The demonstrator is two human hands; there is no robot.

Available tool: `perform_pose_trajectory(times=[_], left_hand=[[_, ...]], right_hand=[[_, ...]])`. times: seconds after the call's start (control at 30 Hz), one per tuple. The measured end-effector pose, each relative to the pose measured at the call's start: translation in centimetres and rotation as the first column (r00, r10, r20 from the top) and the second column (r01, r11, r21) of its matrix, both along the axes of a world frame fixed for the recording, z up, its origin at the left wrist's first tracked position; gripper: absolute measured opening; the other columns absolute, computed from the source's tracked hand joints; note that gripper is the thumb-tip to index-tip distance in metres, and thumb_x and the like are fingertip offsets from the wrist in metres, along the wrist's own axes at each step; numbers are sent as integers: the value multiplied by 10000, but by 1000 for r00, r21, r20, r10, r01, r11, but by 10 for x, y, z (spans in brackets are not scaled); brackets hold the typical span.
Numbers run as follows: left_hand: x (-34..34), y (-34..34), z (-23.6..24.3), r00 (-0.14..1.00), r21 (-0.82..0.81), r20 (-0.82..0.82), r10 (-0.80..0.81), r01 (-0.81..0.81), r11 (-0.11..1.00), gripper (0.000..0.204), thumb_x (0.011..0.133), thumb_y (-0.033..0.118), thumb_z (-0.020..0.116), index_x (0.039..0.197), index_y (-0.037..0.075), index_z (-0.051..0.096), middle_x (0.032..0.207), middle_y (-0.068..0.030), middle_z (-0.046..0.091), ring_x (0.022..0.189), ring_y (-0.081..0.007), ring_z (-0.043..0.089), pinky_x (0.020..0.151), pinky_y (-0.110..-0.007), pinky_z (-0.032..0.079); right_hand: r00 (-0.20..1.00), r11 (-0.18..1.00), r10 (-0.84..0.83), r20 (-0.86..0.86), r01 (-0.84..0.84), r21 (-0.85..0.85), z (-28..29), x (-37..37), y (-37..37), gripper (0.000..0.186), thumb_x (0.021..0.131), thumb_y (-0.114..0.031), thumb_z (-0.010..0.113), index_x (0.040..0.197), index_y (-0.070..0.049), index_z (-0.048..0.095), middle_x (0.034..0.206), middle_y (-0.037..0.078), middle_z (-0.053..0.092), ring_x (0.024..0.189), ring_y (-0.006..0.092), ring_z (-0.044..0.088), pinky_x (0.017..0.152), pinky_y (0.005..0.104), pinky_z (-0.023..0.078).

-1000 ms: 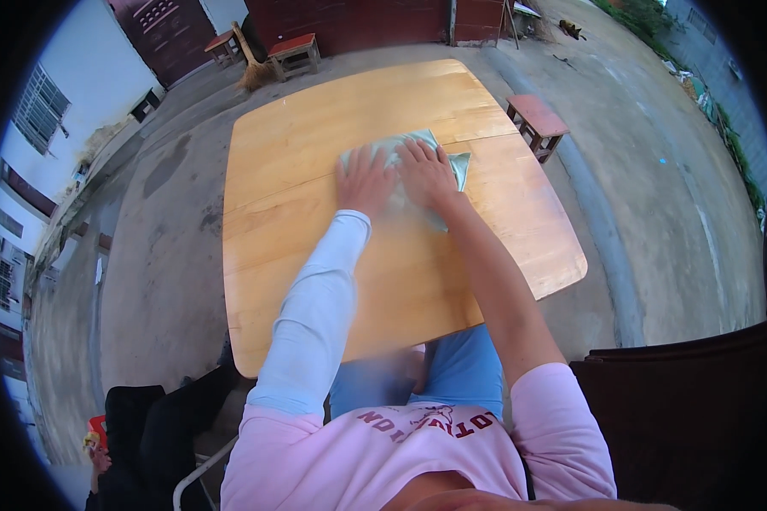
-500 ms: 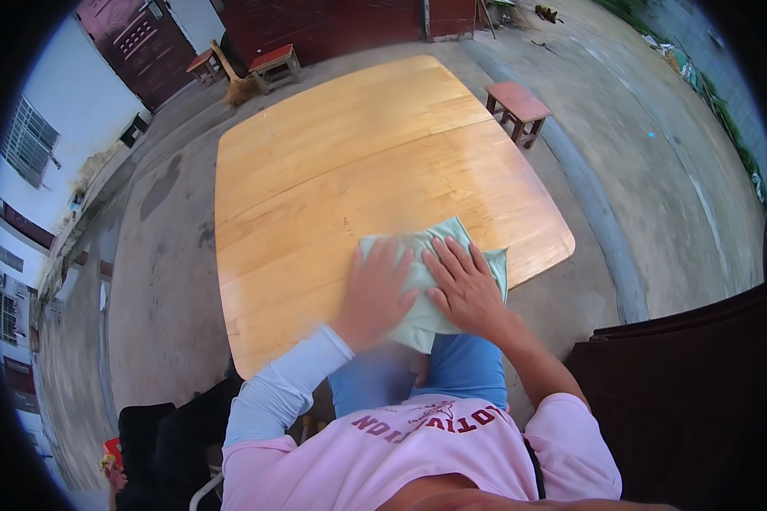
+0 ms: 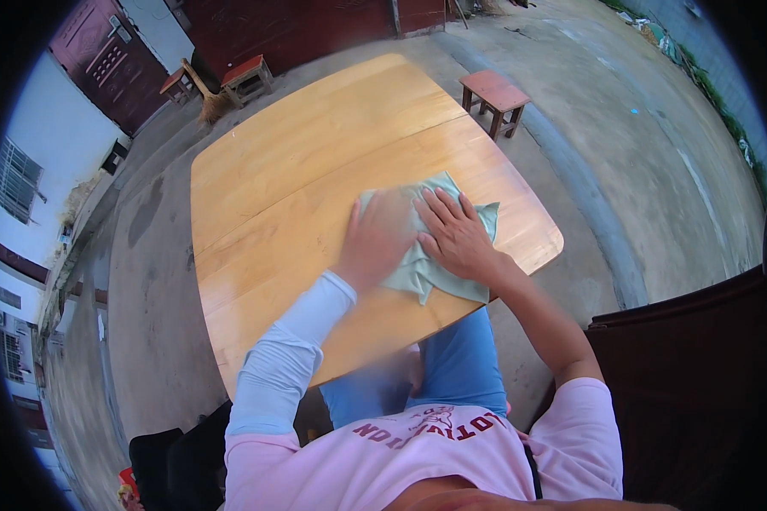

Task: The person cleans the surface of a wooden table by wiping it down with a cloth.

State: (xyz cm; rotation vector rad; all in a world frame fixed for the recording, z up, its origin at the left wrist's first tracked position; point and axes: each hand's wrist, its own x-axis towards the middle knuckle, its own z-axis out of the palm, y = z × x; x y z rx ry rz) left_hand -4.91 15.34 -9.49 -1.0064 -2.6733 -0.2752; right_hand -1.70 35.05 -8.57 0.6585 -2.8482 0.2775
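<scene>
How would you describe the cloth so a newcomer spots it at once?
Find the wooden table in the middle of the view. On its near half, the left hand and right hand rest on the cloth. Its wrinkled, pale green fabric sets it apart from the wood and the light blue sleeve.

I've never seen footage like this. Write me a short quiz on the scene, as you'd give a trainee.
1. True or false: the right hand is curled into a fist.

2. Multiple choice: on which side is the person's long sleeve?
A. right
B. left
C. both

3. Fill in the blank: beyond the table, toward the right, stands a small reddish ____.

Key:
1. False; it lies open on the cloth, beside the blurred left hand.
2. B
3. stool
</scene>
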Motion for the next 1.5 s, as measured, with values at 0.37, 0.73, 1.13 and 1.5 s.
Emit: perform_pose_trajectory(times=[0.37,0.73,1.13,1.5], left_hand=[[-95,41,4,933,-13,80,352,-352,936,611,863,234,575,1423,172,341,1500,-115,276,1392,-311,249,1103,-550,211],[-74,35,-27,945,4,-76,320,-320,947,515,912,417,477,1366,178,432,1442,-99,383,1359,-281,299,1075,-588,226],[83,45,-15,993,88,6,-114,113,990,614,886,400,534,1368,41,411,1440,-191,350,1365,-333,287,1080,-587,198],[-8,110,-23,980,129,-129,-148,165,978,584,898,431,512,1332,43,458,1404,-171,411,1324,-346,344,1069,-524,253]], right_hand=[[978,981,-195,72,193,29,24,-101,-12,532,964,-368,379,1441,-137,332,1520,104,268,1413,283,215,1152,468,132],[959,959,-279,51,281,-33,-6,-74,-14,505,970,-353,371,1418,-121,355,1512,112,280,1415,291,212,1151,486,127],[956,949,-290,-35,282,-139,-12,105,25,460,935,-308,475,1354,-118,465,1438,102,405,1353,268,337,1134,450,172],[930,926,-366,37,368,-84,-3,18,87,475,979,-385,386,1382,-141,445,1477,84,361,1388,256,285,1145,436,170]])
